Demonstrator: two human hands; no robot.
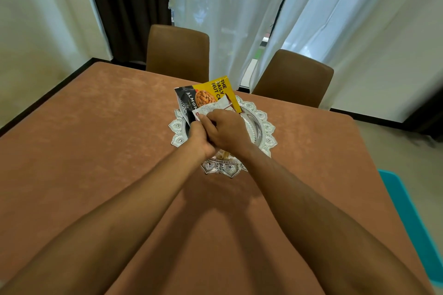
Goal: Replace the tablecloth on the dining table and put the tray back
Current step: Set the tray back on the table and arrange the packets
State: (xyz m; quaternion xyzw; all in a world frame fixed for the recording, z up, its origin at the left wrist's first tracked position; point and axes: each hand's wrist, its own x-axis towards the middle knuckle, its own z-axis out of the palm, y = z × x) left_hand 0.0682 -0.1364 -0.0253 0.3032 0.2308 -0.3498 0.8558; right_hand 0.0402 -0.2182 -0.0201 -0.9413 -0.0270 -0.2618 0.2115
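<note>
A rust-brown tablecloth covers the dining table. At its middle rests an ornate silver tray with a scalloped rim. Over the tray both hands meet on a bundle of snack packets: a yellow and black almond packet stands upright behind a white packet. My left hand grips the packets' lower left edge. My right hand closes over them from the right. The tray's middle is hidden by my hands.
Two brown chairs stand at the table's far side, one at centre and one to the right. Sheer white curtains and a dark drape hang behind. A teal object lies beside the table's right edge.
</note>
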